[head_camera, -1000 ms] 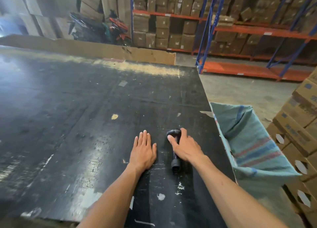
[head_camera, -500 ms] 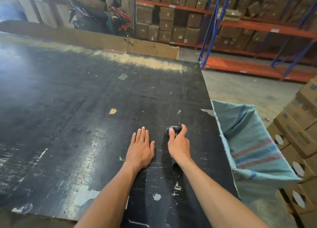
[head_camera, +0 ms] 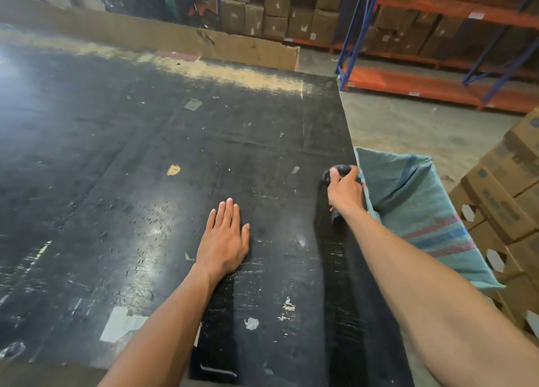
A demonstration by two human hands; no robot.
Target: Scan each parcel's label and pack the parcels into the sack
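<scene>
Hands: right grips half-hidden, seemingly scanner; left lies flat

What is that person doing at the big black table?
The person is standing at a worn black table in a warehouse. Their right hand grips a black handheld scanner near the table's right edge, right next to an open green sack beside the table. Their left hand rests flat on the tabletop. No parcels show on the table, so nothing is being scanned at this moment.
</scene>
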